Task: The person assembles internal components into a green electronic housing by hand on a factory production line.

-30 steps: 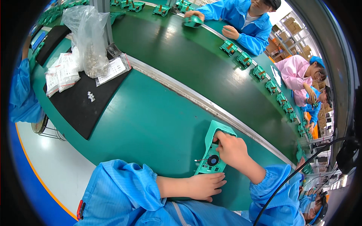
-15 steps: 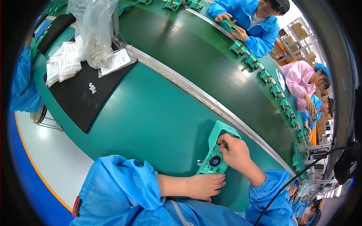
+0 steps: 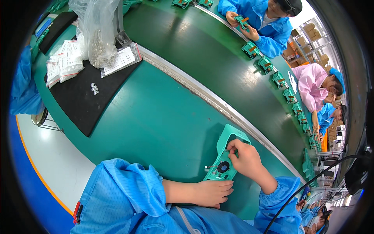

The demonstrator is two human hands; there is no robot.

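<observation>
- A broad, smooth green table [image 3: 156,117] lies beneath both hands and stretches away to their left.
- A long, glossy dark green belt [image 3: 218,70] runs beyond the hands, set off from the table by a pale metal rail [image 3: 187,86].
- A co-worker in a bright blue jacket [image 3: 274,39] sits across the belt from the hands, with a small green unit [image 3: 242,22] held up between their own fingers.
- A flat black mat [image 3: 85,107] lies well to the left of the hands, bearing a tall clear plastic bag [image 3: 102,41] of small parts and several white packets [image 3: 65,62].
- A row of green plastic units [image 3: 279,79] lines the belt's far edge, beyond the right hand.
- An elongated, open green plastic housing [image 3: 232,131] lies on the table under the right hand, its near end against the left hand's fingers.
- The left hand [image 3: 214,193] rests palm down, fingers extended; whether it grips the housing I cannot tell.
- The right hand [image 3: 246,158] has thumb and forefinger pinched together over the housing; anything between them is hidden.
- A round black disc [image 3: 223,167] sits in the housing between the two hands.
- A cluster of small clear pieces [image 3: 94,88] lies on the mat, left of the hands.
- A tiny white plug [image 3: 206,167] on thin wire pokes past the housing's left edge, above the left hand.
</observation>
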